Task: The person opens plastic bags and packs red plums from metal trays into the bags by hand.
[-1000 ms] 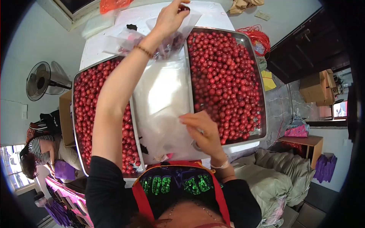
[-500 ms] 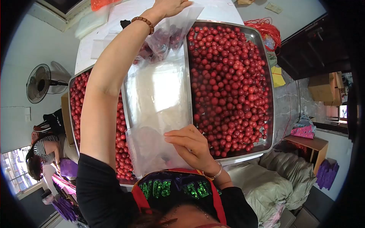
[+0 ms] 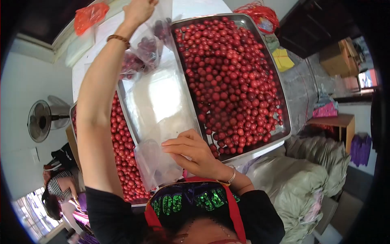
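Note:
My left hand point(image 3: 140, 10) is stretched out at the far end of the white table, its fingers closed on the top of a clear plastic bag point(image 3: 163, 12) with dark red fruit in it. Nearby stand other clear bags of fruit point(image 3: 148, 51). My right hand point(image 3: 191, 153) lies over the near end of a stack of flat clear plastic bags point(image 3: 152, 97), fingers stretched out and slightly bent, gripping nothing that I can see. Close to its fingertips, a loose bag edge point(image 3: 148, 160) stands up. To the right, a metal tray point(image 3: 289, 122) holds many round red fruits point(image 3: 231, 81).
Under my left arm lies a second heap of red fruit point(image 3: 124, 142). A red plastic bag point(image 3: 90, 18) and red string point(image 3: 260, 15) lie at the far side. Large grey-green sacks point(image 3: 292, 183) crowd the right. Another person point(image 3: 61, 189) sits at the left near a fan point(image 3: 40, 121).
The view has turned and shifted, so the trays appear tilted and further left. My left hand is still at the far bag, and my right hand stays over the stack's near end.

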Tool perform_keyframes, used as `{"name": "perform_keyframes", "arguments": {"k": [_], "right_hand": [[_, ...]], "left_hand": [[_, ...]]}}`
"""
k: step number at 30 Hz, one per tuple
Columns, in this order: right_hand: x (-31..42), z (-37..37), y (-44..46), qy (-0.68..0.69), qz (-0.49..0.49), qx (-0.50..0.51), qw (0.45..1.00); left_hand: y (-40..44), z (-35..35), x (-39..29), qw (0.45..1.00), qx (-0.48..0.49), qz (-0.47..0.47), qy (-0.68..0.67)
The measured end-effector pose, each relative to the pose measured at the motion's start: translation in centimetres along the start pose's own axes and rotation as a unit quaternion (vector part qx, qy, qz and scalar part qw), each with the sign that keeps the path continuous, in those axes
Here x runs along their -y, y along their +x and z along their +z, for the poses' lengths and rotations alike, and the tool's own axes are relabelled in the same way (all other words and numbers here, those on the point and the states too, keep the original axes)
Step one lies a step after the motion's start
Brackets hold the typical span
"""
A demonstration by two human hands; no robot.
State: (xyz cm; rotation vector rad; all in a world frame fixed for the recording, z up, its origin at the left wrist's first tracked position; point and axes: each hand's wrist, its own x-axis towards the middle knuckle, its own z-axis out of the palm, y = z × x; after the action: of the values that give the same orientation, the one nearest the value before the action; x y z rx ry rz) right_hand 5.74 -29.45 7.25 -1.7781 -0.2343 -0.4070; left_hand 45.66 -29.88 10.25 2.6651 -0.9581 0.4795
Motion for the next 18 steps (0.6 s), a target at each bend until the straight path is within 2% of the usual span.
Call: {"name": "perform_keyframes", "arguments": {"k": [3, 6, 8, 12, 14, 15, 16, 18], "right_hand": [[0.1, 0.2, -0.2, 0.012, -0.011, -0.012, 1.000], [0.8, 0.4, -0.4, 0.028, -0.035, -0.009, 0.999], [1.5, 0.4, -0.6, 0.034, -0.053, 0.001, 0.998], [3.1, 0.5, -1.1, 0.050, -0.084, -0.019, 0.995], [4.1, 1.0, -2.0, 0.066, -0.077, -0.032, 0.994], [4.6, 1.2, -2.2, 0.062, -0.093, -0.009, 0.994], [5.0, 1.6, -2.7, 0.058, -0.107, 0.013, 0.992], [5.2, 2.8, -3.6, 0.053, -0.106, -0.005, 0.993]], "left_hand": [[0.1, -3.7, -1.1, 0.997, -0.025, 0.067, -0.034], [-1.6, -8.1, -3.3, 0.992, -0.053, 0.040, -0.109], [-2.8, -10.6, -3.8, 0.953, -0.037, 0.064, -0.292], [-8.3, -14.5, -6.8, 0.960, -0.024, 0.102, -0.259], [-11.2, -14.7, -8.0, 0.934, 0.043, 0.077, -0.345], [-11.9, -14.0, -7.3, 0.908, 0.103, 0.107, -0.392], [-13.2, -13.1, -6.8, 0.905, 0.122, 0.105, -0.395], [-16.4, -14.3, -9.0, 0.897, 0.171, 0.066, -0.402]]}}
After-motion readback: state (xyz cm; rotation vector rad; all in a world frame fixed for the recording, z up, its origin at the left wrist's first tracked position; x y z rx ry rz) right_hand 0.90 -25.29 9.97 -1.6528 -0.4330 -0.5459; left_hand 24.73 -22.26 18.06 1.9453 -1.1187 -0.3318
